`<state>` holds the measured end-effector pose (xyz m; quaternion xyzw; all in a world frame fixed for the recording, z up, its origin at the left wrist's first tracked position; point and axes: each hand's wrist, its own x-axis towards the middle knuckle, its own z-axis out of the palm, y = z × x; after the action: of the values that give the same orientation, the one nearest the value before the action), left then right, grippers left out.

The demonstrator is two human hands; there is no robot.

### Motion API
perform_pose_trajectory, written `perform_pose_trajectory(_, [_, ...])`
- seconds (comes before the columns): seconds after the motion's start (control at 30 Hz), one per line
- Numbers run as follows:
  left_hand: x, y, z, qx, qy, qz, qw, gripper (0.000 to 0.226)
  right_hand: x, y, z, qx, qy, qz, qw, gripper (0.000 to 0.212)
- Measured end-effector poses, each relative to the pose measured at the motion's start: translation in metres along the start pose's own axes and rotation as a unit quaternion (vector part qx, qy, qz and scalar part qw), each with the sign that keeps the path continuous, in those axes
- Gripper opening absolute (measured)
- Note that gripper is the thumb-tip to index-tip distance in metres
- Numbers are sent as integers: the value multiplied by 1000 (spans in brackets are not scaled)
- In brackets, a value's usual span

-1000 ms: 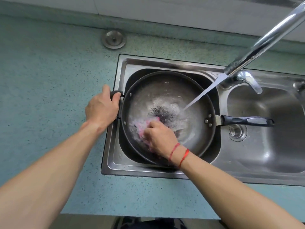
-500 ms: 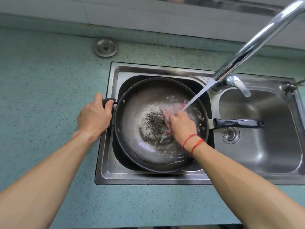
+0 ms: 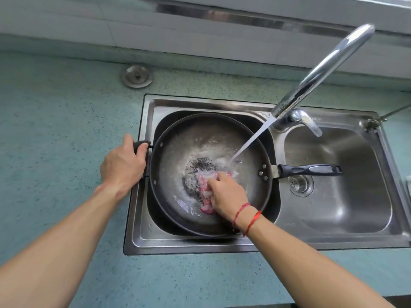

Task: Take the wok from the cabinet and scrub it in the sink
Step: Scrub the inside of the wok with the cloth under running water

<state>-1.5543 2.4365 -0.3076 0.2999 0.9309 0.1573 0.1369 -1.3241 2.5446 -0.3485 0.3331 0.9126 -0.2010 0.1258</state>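
Observation:
A dark round wok [image 3: 175, 165] lies in the left basin of a steel double sink [image 3: 142, 243]. Its long black handle [image 3: 309, 170] reaches right over the other basin. My left hand [image 3: 122, 165] grips the small black helper handle at the wok's left rim. My right hand [image 3: 226, 194] presses a wet pink-and-white cloth [image 3: 205, 187] against the wok's bottom, just right of a dark speckled patch in the middle. Water runs from the chrome faucet [image 3: 320, 72] into the wok beside the cloth.
A blue-green speckled counter [image 3: 55, 130] surrounds the sink. A round metal sink stopper [image 3: 136, 76] lies on the counter behind the left basin. The right basin [image 3: 347, 196] has a drain strainer [image 3: 300, 182]. A tiled wall runs along the back.
My right hand slid the cloth from the wok's left side to under the stream, then down to the lower right of the centre. My left hand kept its grip on the helper handle.

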Motion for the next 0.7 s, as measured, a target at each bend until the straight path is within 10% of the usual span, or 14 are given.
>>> perform_pose_trajectory(0.7, [-5,4,-7,-8,-12,0,1000,33,-23,65,-111,-127,271,159,941,45])
